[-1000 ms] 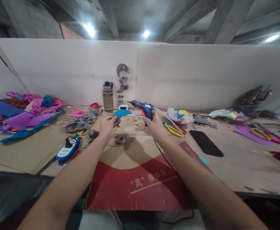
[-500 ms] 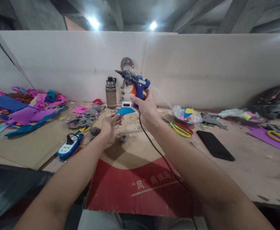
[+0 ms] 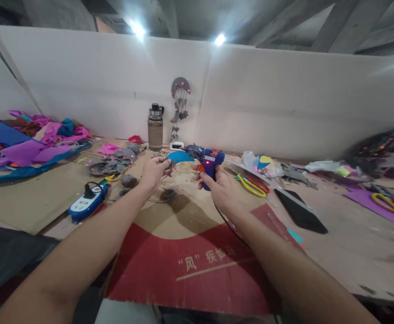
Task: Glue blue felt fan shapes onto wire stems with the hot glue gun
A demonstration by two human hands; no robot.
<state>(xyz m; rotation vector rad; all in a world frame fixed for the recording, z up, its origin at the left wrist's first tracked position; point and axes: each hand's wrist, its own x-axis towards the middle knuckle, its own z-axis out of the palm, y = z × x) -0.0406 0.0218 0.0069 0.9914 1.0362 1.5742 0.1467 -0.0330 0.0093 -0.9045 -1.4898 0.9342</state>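
My right hand [image 3: 219,184] is closed around the handle of a blue glue gun [image 3: 210,166] with an orange trigger, its nozzle end pointing left. A long translucent glue stick [image 3: 267,182] sticks out behind it. My left hand [image 3: 156,173] pinches a curved blue felt piece [image 3: 181,156], with some grey material at the fingertips that I cannot make out clearly. The glue gun's front end is close to the felt's right side; whether they touch is unclear. Below my hands, a small coil of grey yarn [image 3: 168,194] lies on the red and tan cardboard [image 3: 197,288].
A power strip [image 3: 87,202], grey felt pieces [image 3: 112,162] and bright fabric scraps [image 3: 31,148] are on the left. A water bottle [image 3: 155,130] stands behind. Yellow-handled scissors [image 3: 251,186] and a black phone [image 3: 300,211] lie on the right. A grey moon ornament [image 3: 180,86] is at the back wall.
My right hand has brought the glue gun down and slightly right, from high up to the level of the blue felt. My left hand stays nearly in place with the felt.
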